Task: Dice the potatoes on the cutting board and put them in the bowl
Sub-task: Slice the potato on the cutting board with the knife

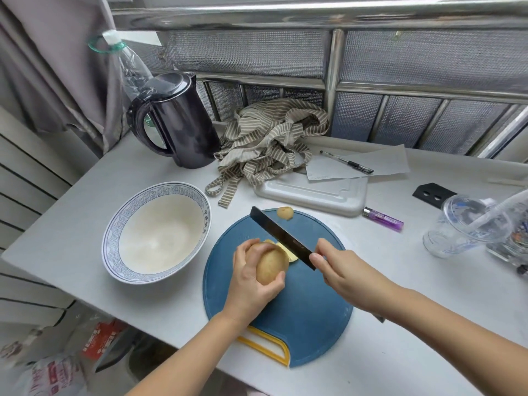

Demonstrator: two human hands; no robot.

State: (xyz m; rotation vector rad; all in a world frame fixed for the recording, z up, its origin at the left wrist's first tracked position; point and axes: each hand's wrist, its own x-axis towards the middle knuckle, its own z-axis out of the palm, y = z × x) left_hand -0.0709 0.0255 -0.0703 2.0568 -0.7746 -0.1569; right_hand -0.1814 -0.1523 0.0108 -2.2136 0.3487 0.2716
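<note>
At the frame's centre the left hand curls around the potato on the blue cutting board; its long axis crosses the knife blade; the right hand grips the handle; the bowl waits left.

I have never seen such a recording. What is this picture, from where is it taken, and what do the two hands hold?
No machine here: a person works with bare hands, and one camera worn on the head looks down at them. The left hand grips a potato on the round blue cutting board. The right hand holds a black knife, its blade just beyond the potato's cut end, where pale slices lie. An empty bowl stands left of the board. Behind are a kettle and a striped cloth.
</note>
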